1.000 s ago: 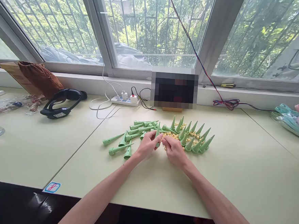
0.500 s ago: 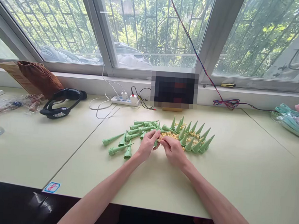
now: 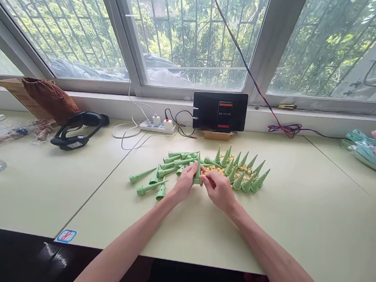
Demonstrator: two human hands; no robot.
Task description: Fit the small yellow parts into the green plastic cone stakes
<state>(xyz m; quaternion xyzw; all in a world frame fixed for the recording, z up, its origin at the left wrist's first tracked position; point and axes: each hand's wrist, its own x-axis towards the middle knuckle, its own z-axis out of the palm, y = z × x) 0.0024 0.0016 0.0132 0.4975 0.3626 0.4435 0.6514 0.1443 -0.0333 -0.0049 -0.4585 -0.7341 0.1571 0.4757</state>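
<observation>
My left hand (image 3: 186, 179) is closed round a green plastic watering spike (image 3: 198, 169), held point up with its wide cap end down. The fingers of my right hand (image 3: 217, 187) pinch a small yellow valve piece (image 3: 201, 173) at the spike's right side. Whether the piece sits in the spike's hole, I cannot tell. Left of my hands, several green spikes (image 3: 150, 189) lie or stand in a loose pile. On the right, several more spikes (image 3: 246, 186) stand point up in a cluster. Loose yellow pieces (image 3: 218, 170) are heaped between the two groups, partly behind my right hand.
Behind the spikes a tablet (image 3: 206, 112) leans on a small stand, showing a timer. A power strip (image 3: 158, 128) with white cables is left of it. A black headset (image 3: 79, 131) and brown pouch (image 3: 51, 99) sit far left; teal and pink items (image 3: 364, 147) lie far right.
The spike in my left hand has turned more upright and shows more fully. My right fingers have shifted slightly along its side. The piles look the same.
</observation>
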